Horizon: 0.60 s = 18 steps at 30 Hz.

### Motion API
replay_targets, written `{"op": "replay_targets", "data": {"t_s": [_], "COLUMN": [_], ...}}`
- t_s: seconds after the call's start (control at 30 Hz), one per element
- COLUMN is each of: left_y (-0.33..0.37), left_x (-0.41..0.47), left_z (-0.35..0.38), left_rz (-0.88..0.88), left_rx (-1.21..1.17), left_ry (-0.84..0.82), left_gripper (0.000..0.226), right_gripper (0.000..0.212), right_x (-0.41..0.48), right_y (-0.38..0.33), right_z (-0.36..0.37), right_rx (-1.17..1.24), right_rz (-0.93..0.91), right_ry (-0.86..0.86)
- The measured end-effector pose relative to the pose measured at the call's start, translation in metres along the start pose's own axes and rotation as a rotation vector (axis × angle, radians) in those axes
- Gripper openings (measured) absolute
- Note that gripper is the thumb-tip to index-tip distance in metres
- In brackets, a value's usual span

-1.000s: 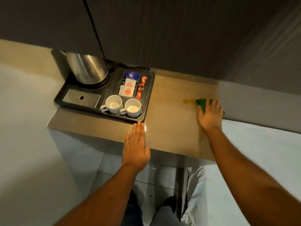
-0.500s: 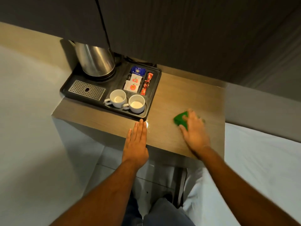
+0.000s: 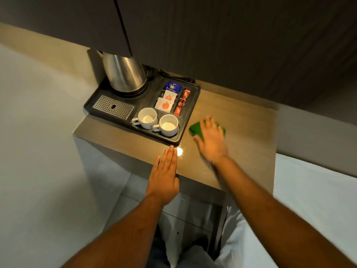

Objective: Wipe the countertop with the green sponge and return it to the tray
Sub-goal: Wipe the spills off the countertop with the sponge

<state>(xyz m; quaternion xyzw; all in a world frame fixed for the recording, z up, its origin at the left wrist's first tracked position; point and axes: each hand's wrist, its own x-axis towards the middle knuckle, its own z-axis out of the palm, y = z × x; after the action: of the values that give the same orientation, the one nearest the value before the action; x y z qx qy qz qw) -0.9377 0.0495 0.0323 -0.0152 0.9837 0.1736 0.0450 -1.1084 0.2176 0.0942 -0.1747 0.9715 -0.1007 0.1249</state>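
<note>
My right hand presses flat on the green sponge, which lies on the wooden countertop just right of the black tray. Most of the sponge is hidden under my fingers; green shows at its left and right ends. The hand is blurred. My left hand rests flat on the countertop's front edge, fingers together and straight, holding nothing. A bright light spot shines beside its fingertips.
The tray holds a steel kettle, a perforated drip grate, two white cups and sachets. Dark cabinets hang low over the counter's back. A white bed lies to the right.
My right hand has slid the sponge from the far right of the counter leftward and nearer, ending beside the tray. My left hand has stayed on the front edge.
</note>
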Motion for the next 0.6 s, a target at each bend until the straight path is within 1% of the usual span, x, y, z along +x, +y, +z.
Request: {"op": "replay_targets", "data": {"t_s": [0.1, 0.17, 0.23, 0.3, 0.37, 0.43, 0.53, 0.6], "left_y": [0.005, 0.008, 0.013, 0.017, 0.021, 0.022, 0.016, 0.011], "left_x": [0.002, 0.009, 0.013, 0.017, 0.015, 0.009, -0.002, -0.008], "left_z": [0.004, 0.001, -0.003, -0.006, -0.007, -0.003, -0.001, 0.000], "left_rz": [-0.058, -0.056, -0.051, -0.064, -0.076, -0.065, -0.030, -0.026], "left_rx": [-0.014, -0.039, -0.030, -0.013, 0.004, 0.008, 0.032, 0.049], "left_ry": [0.030, 0.041, 0.036, 0.035, 0.049, 0.053, 0.064, 0.056], "left_gripper": [0.098, 0.096, 0.094, 0.094, 0.094, 0.094, 0.094, 0.094], "right_gripper": [0.074, 0.074, 0.072, 0.071, 0.071, 0.071, 0.070, 0.069], "right_x": [-0.080, -0.104, -0.095, -0.064, -0.018, 0.026, 0.059, 0.059], "right_y": [-0.019, -0.017, -0.012, -0.009, -0.004, 0.015, 0.071, 0.118], "right_z": [0.041, 0.056, 0.050, 0.032, 0.006, -0.018, -0.043, -0.053], "right_rx": [0.024, -0.008, -0.029, -0.042, -0.050, -0.064, -0.091, -0.073], "right_rz": [-0.130, -0.194, -0.224, -0.209, -0.148, -0.057, 0.118, 0.249], "right_ry": [-0.024, -0.059, -0.078, -0.047, -0.036, -0.034, 0.042, 0.094]}}
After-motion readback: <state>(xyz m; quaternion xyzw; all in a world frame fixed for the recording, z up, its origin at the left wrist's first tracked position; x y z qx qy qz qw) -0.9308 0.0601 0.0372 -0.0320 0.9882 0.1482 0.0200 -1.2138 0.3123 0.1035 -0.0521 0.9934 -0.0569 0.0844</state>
